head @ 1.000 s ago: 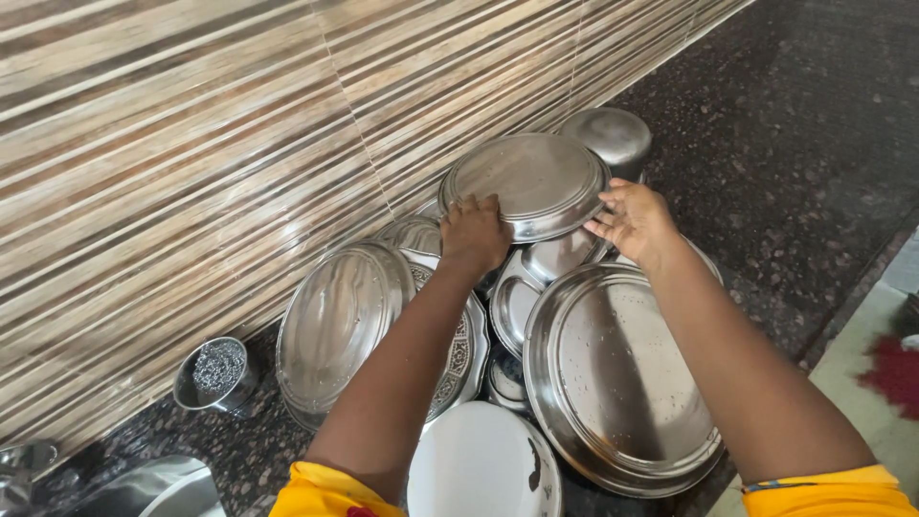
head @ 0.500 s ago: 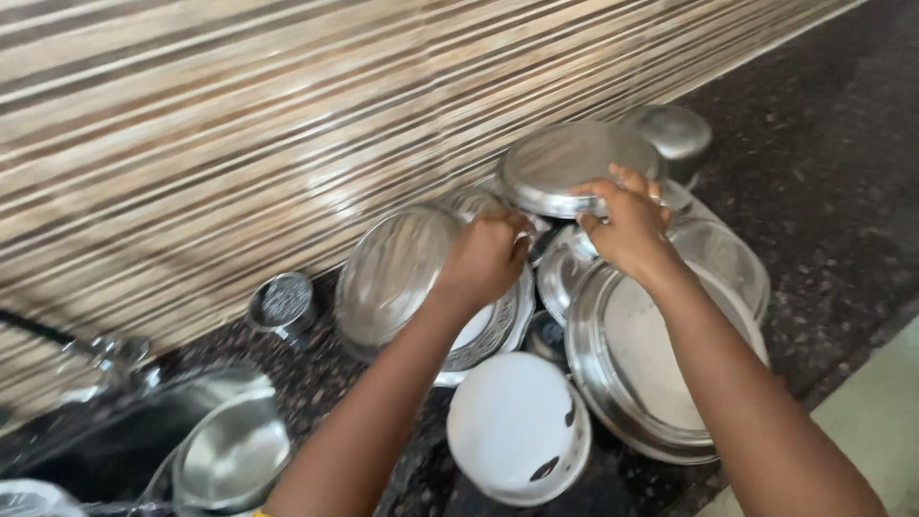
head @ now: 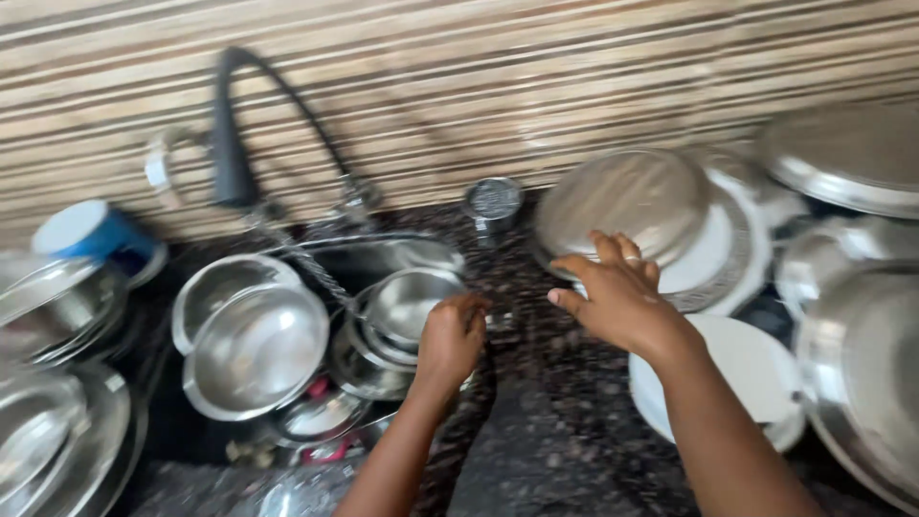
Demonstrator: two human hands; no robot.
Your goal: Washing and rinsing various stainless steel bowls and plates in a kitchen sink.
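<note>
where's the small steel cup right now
In the head view, the small steel cup stands on the dark counter against the striped wall, between the sink and the leaning steel plate.

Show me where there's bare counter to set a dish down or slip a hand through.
The dark granite counter is bare between the two forearms, from the small steel cup toward the near edge. The sink under the left hand is packed with steel bowls. Right of the right hand, steel plates and a white plate crowd together.
</note>
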